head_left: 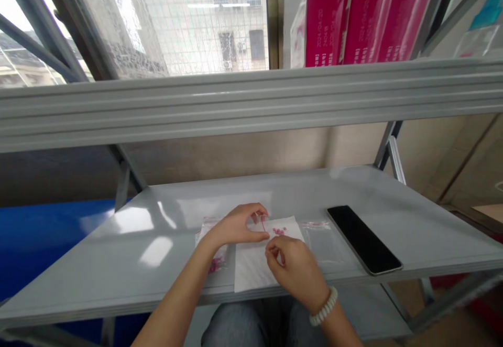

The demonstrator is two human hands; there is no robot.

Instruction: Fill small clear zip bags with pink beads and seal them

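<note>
My left hand [234, 226] is over the white paper [253, 268], its fingers curled with the thumb held apart below. A thin red string [263, 225] stretches between its fingertips and thumb. Close by on the right, my right hand [296, 264] has thumb and forefinger pinched together; whatever is between them is too small to make out. Several small pink beads [280, 230] lie on the paper just beyond my right hand. Partly behind my left wrist, a clear zip bag [220, 255] has more dark pink beads at its lower end.
A clear zip bag [324, 242] lies flat to the right of the paper. Beside it rests a black phone [363, 239] on the grey table [161, 273]. Above the table runs a grey shelf bar [251, 103], with pink boxes [328, 22] on the shelf.
</note>
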